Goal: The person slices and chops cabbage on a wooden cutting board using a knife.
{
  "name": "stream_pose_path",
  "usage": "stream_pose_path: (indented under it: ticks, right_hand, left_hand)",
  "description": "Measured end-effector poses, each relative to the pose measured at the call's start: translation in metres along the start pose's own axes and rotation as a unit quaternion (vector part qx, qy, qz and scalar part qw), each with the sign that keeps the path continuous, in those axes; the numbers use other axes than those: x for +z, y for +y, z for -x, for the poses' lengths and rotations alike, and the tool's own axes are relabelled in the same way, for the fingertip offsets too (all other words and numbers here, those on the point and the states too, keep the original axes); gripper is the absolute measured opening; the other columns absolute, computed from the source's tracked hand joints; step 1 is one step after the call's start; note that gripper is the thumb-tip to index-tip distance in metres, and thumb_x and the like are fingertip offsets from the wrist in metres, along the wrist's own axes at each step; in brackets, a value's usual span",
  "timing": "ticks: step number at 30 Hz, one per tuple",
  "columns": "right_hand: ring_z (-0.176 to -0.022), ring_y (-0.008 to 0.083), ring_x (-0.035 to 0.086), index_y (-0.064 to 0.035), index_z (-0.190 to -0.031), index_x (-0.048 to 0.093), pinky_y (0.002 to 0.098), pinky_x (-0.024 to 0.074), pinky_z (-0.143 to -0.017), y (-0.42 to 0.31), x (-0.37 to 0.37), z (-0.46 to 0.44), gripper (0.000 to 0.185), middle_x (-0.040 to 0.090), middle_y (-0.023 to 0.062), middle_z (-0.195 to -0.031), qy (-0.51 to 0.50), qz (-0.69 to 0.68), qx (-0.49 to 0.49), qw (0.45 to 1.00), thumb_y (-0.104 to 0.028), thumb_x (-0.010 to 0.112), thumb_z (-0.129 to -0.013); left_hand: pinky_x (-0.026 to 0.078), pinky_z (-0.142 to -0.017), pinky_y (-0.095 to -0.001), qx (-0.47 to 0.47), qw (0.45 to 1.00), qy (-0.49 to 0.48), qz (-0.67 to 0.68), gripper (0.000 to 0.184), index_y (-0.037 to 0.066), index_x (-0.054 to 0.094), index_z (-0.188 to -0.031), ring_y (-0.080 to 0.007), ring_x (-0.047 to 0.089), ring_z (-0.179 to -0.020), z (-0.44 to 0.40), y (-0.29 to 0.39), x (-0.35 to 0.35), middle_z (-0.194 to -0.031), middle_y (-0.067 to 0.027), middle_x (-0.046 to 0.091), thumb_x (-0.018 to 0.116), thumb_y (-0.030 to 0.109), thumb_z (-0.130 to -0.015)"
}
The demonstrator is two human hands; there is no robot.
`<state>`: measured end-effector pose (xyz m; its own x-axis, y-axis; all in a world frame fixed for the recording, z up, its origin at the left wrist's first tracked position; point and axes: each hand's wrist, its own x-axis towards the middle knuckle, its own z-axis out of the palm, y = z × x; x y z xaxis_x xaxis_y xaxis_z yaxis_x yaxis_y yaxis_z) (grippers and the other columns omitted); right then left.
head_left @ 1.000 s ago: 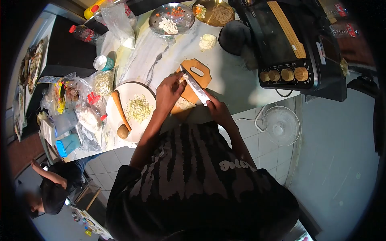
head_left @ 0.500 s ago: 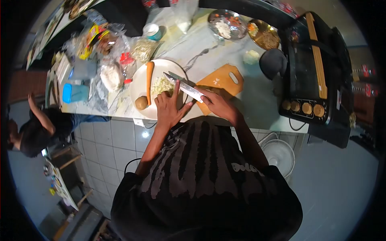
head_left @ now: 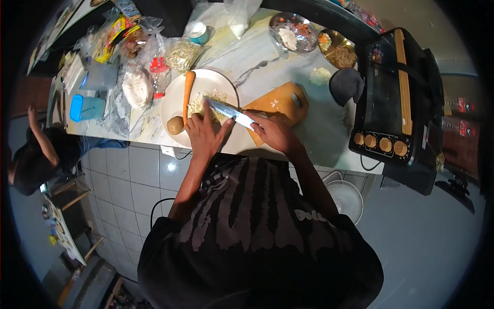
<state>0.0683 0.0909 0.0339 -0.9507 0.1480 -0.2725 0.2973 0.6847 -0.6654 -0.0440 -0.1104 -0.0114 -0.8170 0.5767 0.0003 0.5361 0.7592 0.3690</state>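
Observation:
In my right hand [head_left: 277, 135] is a kitchen knife [head_left: 237, 118], gripped at the handle, its blade lying flat and pointing left over the plate. My left hand [head_left: 204, 138] is open above the plate's near side, index finger stretched to the blade's tip end and thumb close to the blade's lower edge. Under the blade lies a heap of pale chopped vegetable [head_left: 197, 104] on the large white plate [head_left: 218, 78]. A carrot [head_left: 188, 92] and a round brown potato-like item [head_left: 175, 125] rest on the plate's left part. The wooden cutting board [head_left: 280, 105] partly overlaps the plate's right side.
A black toaster oven [head_left: 383, 98] stands at the right, beside a dark rounded object [head_left: 347, 86]. Metal plates of chopped food [head_left: 307, 45] sit at the back. Bags, a red-capped bottle [head_left: 160, 77] and a blue-lidded container [head_left: 87, 108] crowd the left. Another person [head_left: 43, 152] is at far left.
The knife has turned flatter and lower over the chopped heap, its tip moving slightly left and down. My left index finger has shifted left along the blade. The whole view has shifted slightly.

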Motion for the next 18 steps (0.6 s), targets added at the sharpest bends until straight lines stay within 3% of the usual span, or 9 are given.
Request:
stream_pose_path:
  ticks: [3, 6, 7, 8, 10, 11, 13, 16, 18]
  right_hand:
    - [-0.082, 0.0411, 0.067, -0.0203, -0.140, 0.058, 0.0478, 0.0528, -0.073, 0.011, 0.005, 0.014, 0.041, 0.070, 0.0208, -0.093, 0.091, -0.050, -0.035, 0.994, -0.025, 0.057, -0.100]
    - [-0.082, 0.0414, 0.067, -0.0204, -0.141, 0.057, 0.0477, 0.0523, -0.072, 0.008, -0.014, 0.036, 0.041, 0.069, 0.0212, -0.092, 0.119, -0.100, 0.007, 0.988, -0.025, 0.057, -0.100]
    - [-0.082, 0.0414, 0.067, -0.0204, -0.141, 0.057, 0.0477, 0.0523, -0.072, 0.013, -0.014, 0.043, 0.041, 0.069, 0.0212, -0.092, 0.126, -0.100, 0.013, 0.987, -0.025, 0.057, -0.100]
    - [-0.080, 0.0381, 0.068, -0.0182, -0.142, 0.057, 0.0436, 0.0521, -0.072, 0.020, -0.013, 0.048, 0.042, 0.068, 0.0214, -0.089, 0.157, -0.075, 0.065, 0.983, -0.022, 0.057, -0.100]
    - [-0.079, 0.0348, 0.069, -0.0160, -0.142, 0.057, 0.0396, 0.0518, -0.072, 0.040, -0.007, 0.062, 0.042, 0.067, 0.0216, -0.087, 0.191, -0.048, 0.121, 0.973, -0.020, 0.057, -0.101]
    - [-0.076, 0.0325, 0.068, -0.0163, -0.143, 0.057, 0.0388, 0.0519, -0.071, 0.054, 0.001, 0.071, 0.042, 0.068, 0.0211, -0.087, 0.247, -0.069, 0.144, 0.956, -0.020, 0.057, -0.101]
    - [-0.073, 0.0301, 0.068, -0.0166, -0.143, 0.056, 0.0381, 0.0520, -0.071, 0.074, 0.012, 0.084, 0.042, 0.068, 0.0206, -0.086, 0.304, -0.090, 0.170, 0.933, -0.020, 0.057, -0.101]
    - [-0.072, 0.0417, 0.067, -0.0221, -0.145, 0.054, 0.0468, 0.0518, -0.066, 0.085, 0.019, 0.094, 0.045, 0.067, 0.0248, -0.085, 0.318, -0.109, 0.191, 0.922, -0.027, 0.056, -0.100]
    - [-0.061, 0.0277, 0.064, -0.0193, -0.145, 0.054, 0.0383, 0.0521, -0.069, 0.082, 0.021, 0.097, 0.045, 0.070, 0.0197, -0.092, 0.262, -0.074, 0.245, 0.931, -0.019, 0.057, -0.100]
  left_hand:
    - [0.036, -0.090, -0.0480, -0.040, 0.998, 0.049, -0.016, 0.087, -0.003, 0.046, -0.147, -0.0390, 0.046, -0.099, -0.007, -0.001, 0.006, -0.106, -0.0249, 0.050, 0.061, 0.062, -0.092]
    - [0.035, -0.093, -0.0496, -0.006, 0.998, 0.060, 0.010, 0.090, -0.006, 0.046, -0.146, -0.0383, 0.046, -0.099, -0.019, 0.008, -0.002, -0.106, -0.0251, 0.052, 0.062, 0.063, -0.090]
    - [0.043, -0.086, -0.0458, 0.019, 0.994, 0.111, -0.007, 0.072, -0.005, 0.059, -0.135, -0.0347, 0.055, -0.092, -0.023, 0.017, -0.008, -0.099, -0.0229, 0.061, 0.068, 0.052, -0.090]
    - [0.043, -0.086, -0.0458, 0.027, 0.993, 0.111, -0.005, 0.072, -0.005, 0.059, -0.135, -0.0347, 0.055, -0.092, -0.028, 0.023, -0.013, -0.099, -0.0229, 0.061, 0.068, 0.052, -0.090]
    - [0.049, -0.072, -0.0401, -0.002, 0.982, 0.013, 0.191, 0.049, -0.001, 0.071, -0.120, -0.0289, 0.062, -0.074, -0.037, 0.032, -0.016, -0.083, -0.0167, 0.068, 0.075, 0.038, -0.089]
    - [0.050, -0.062, -0.0376, 0.005, 0.972, 0.035, 0.234, 0.032, 0.003, 0.077, -0.109, -0.0255, 0.063, -0.060, -0.041, 0.042, -0.010, -0.073, -0.0114, 0.070, 0.078, 0.026, -0.086]
    - [0.052, -0.075, -0.0407, 0.065, 0.967, -0.027, 0.245, 0.036, 0.002, 0.074, -0.113, -0.0308, 0.065, -0.078, -0.052, 0.056, 0.007, -0.088, -0.0145, 0.071, 0.079, 0.022, -0.083]
    - [0.051, -0.085, -0.0411, 0.201, 0.946, -0.047, 0.249, 0.047, 0.001, 0.067, -0.123, -0.0325, 0.063, -0.096, -0.073, 0.086, 0.026, -0.103, -0.0166, 0.069, 0.079, 0.020, -0.082]
    - [0.050, -0.090, -0.0408, 0.287, 0.922, -0.033, 0.258, 0.053, 0.001, 0.063, -0.130, -0.0329, 0.061, -0.104, -0.082, 0.097, 0.034, -0.112, -0.0180, 0.067, 0.079, 0.020, -0.083]
